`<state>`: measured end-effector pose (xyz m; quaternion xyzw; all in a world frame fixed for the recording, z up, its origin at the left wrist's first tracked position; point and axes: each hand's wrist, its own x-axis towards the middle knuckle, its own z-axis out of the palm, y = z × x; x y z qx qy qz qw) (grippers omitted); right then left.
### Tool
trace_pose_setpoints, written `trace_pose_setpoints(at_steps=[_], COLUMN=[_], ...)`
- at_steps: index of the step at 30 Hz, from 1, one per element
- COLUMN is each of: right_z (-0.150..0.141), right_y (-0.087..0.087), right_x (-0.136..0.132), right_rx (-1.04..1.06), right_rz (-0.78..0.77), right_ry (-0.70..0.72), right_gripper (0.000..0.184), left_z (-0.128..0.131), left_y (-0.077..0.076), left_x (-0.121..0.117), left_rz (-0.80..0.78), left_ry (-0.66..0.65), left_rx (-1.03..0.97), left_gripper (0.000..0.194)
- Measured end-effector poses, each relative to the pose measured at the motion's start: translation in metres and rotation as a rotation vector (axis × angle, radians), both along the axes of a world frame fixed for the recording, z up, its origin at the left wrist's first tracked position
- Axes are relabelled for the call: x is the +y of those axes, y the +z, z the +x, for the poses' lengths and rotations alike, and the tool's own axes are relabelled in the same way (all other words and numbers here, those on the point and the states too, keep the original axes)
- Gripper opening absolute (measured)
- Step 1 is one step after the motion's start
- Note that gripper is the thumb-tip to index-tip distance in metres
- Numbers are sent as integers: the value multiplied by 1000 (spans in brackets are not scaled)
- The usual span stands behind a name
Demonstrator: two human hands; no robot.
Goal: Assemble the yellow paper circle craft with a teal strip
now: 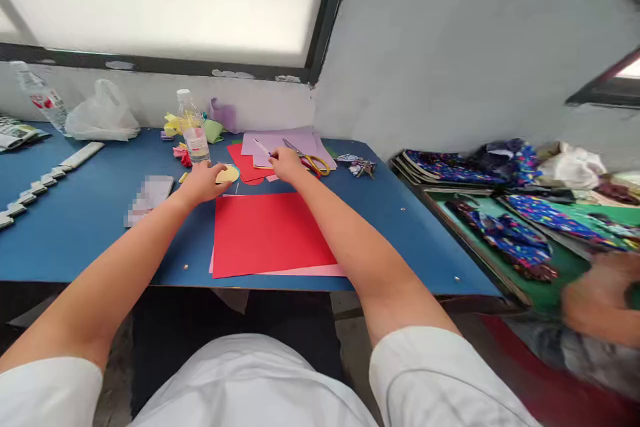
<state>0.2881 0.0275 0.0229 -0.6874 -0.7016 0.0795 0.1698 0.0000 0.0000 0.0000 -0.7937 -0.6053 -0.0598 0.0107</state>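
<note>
Red sheet: a large red paper sheet (pixel 270 232) is lying flat on the blue table top (pixel 80 227), directly in front of the seated person, with a pale pink sheet (pixel 310 271) peeking out under its near edge.
Left hand: the left hand (pixel 203 183) is resting palm down beyond the red sheet's far left corner, its fingers lying on a small yellow paper disc (pixel 228 174); whether they are pinching it I cannot tell.
Right hand: the right hand (pixel 287 163) is reaching past the far edge of the red sheet, fingers curled loosely over a pink-and-white pencil (pixel 262 147); I cannot tell if the grasp is closed on it.
Scissors: a pair of yellow-handled scissors (pixel 309 159) is lying just beside the right hand, on lilac paper sheets (pixel 280 141).
Bottle: a clear plastic bottle with a white cap (pixel 193 127) is standing upright behind the left hand, near crumpled yellow and green paper scraps (pixel 175 124).
Back left: a white plastic bag (pixel 103 113) is sitting by the wall.
Right side: stacks of blue patterned fabric (pixel 505 233) are lying on a green surface, and another person's hand (pixel 597 297) is showing there, blurred.
</note>
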Motion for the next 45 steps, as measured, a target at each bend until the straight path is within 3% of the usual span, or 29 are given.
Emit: trace_pose_setpoints(at_steps=[4, 7, 17, 26, 31, 34, 37, 41, 45], right_z=[41, 54, 48, 49, 47, 34, 5, -39, -62], right_y=[-14, -19, -21, -20, -19, -16, -17, -27, -39], right_x=[-24, -29, -29, -37, -44, -49, -54, -61, -64], right_rx=[-17, -36, -64, -96, -110, -111, -84, -77, -72], right_rz=[-31, -42, -74, -90, -45, 38, 50, 15, 7], right_ry=[-57, -77, -61, -111, -107, -23, 179, 442, 568], right_gripper=[22, 26, 26, 36, 41, 44, 38, 32, 36], left_z=[25, 34, 21, 17, 20, 25, 31, 35, 31], left_y=[0, -1, 13, 10, 10, 11, 12, 10, 11], left_x=[15, 19, 35, 32, 33, 30, 25, 22, 23], left_rz=[-56, -58, -81, -71, -81, -87, -80, -59, -79], left_ry=[27, 42, -41, -1, 45, 46, 50, 82, 82], left_rx=[4, -17, -22, -104, -189, -202, -220, -219, -187], left_gripper=[75, 73, 52, 44, 71, 75, 72, 67, 68])
